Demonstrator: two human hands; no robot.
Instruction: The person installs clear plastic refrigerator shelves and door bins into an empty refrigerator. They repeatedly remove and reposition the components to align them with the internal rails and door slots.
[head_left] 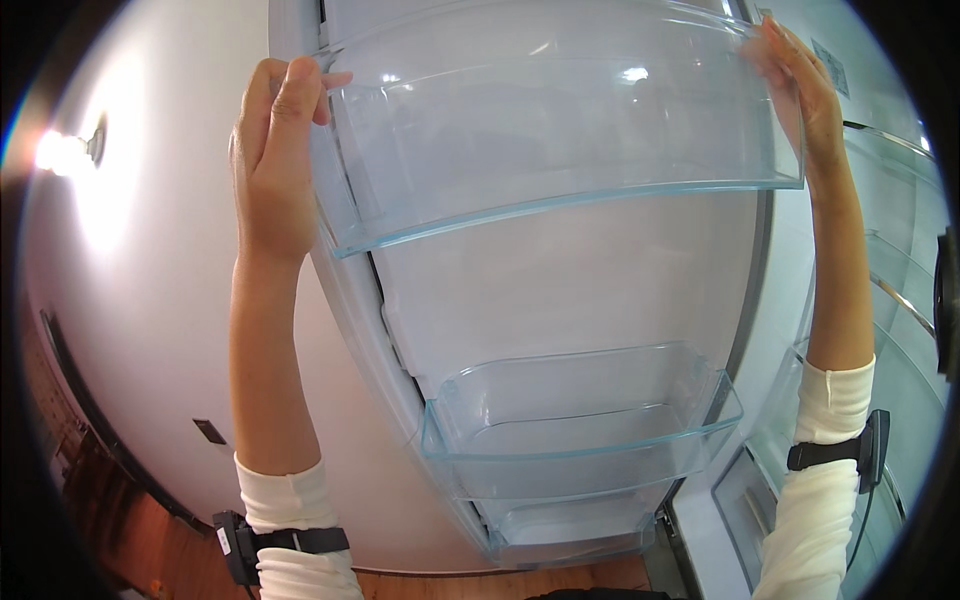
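A clear plastic fridge door bin (560,130) with a pale blue lower edge spans the top of the view, in front of the white inner door (560,270). My left hand (280,150) grips its left end, thumb up along the outside and fingertips curled over the rim. At the opposite end, my right hand (805,95) is wrapped round the side, its fingers partly seen through the plastic. No contents show in the bin. Whether it sits on the door's mounts or is off them, I cannot tell.
Lower on the door sit two more clear bins, a middle one (580,450) and a bottom one (575,530). Glass shelves (900,270) of the fridge stand at the right. A white wall (160,330) with a lit lamp (65,153) is at the left, above a wooden floor (150,535).
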